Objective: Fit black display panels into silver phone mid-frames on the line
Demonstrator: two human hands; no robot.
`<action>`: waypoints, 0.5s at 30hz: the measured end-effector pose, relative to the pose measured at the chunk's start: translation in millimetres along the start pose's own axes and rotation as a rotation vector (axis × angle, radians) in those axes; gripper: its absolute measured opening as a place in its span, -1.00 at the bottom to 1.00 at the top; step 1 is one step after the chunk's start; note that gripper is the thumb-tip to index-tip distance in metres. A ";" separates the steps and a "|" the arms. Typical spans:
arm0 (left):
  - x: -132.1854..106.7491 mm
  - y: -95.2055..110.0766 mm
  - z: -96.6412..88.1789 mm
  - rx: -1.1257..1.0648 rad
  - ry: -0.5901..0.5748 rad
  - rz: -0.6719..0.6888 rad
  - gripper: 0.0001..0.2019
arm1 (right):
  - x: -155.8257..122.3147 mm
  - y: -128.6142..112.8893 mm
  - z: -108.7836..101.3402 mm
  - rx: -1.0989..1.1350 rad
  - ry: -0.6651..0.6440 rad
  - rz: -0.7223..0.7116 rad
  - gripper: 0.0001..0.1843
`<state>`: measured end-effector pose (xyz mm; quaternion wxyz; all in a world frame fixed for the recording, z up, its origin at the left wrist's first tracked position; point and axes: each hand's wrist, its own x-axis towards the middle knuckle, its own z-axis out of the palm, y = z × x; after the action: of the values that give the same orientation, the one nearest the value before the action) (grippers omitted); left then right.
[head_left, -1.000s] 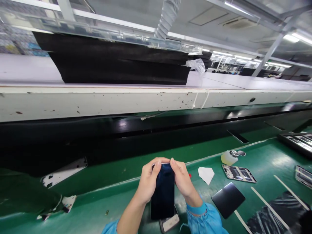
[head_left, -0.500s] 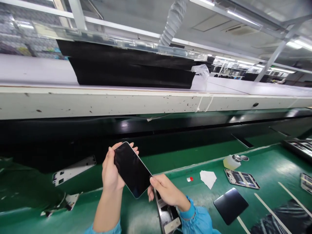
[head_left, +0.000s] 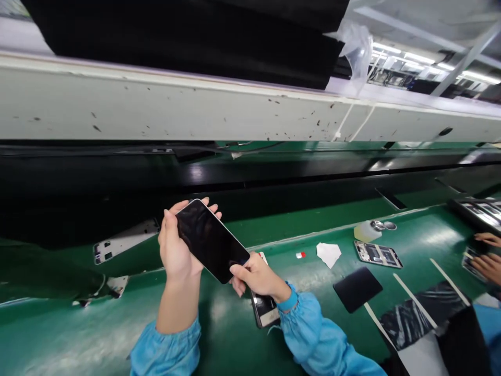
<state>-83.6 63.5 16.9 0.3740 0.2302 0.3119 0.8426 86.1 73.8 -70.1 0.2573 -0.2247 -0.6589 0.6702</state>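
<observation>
A black-screened phone [head_left: 211, 240] is held tilted above the green bench, its top end up-left. My left hand [head_left: 174, 245] wraps around its upper end, fingers curled behind it. Pinching its lower right corner is my right hand [head_left: 254, 274]. Under my right wrist a second phone body [head_left: 265, 308] lies flat on the bench, partly hidden. Both sleeves are light blue.
A black glass panel [head_left: 357, 288], an opened phone frame [head_left: 378, 254], a folded white wipe [head_left: 327, 253], a small white bottle [head_left: 366, 230] and a tiny red-white bit [head_left: 300, 255] lie to the right. A co-worker's hands [head_left: 485, 258] work at the far right. A white metal piece [head_left: 125, 240] sits left.
The phone went from upright in front of me to tilted and shifted left. My left hand moved to its top end, my right to its lower corner. The view dipped downward.
</observation>
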 end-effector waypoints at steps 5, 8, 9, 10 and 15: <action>-1.2 -8.1 5.0 0.004 0.049 0.031 -0.60 | -0.7 -7.3 -6.4 -0.007 -0.054 0.018 -0.04; -4.4 -12.7 9.8 0.008 0.104 0.076 -0.66 | -1.9 -10.2 -6.9 0.015 -0.113 -0.024 -0.03; -5.8 -14.3 11.6 0.003 0.122 0.083 -0.68 | -2.6 -10.6 -6.1 0.023 -0.125 -0.028 -0.05; -7.3 -15.9 13.2 -0.005 0.138 0.085 -0.69 | -3.6 -10.8 -4.9 0.034 -0.130 -0.026 -0.08; -10.5 -22.0 16.3 -0.061 0.188 0.079 -0.76 | -8.0 -12.0 1.5 0.060 -0.084 -0.003 -0.16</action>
<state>-56.3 72.7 11.4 0.3163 0.1510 0.3106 0.8836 91.9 67.5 -58.4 0.2371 -0.1876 -0.6493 0.6979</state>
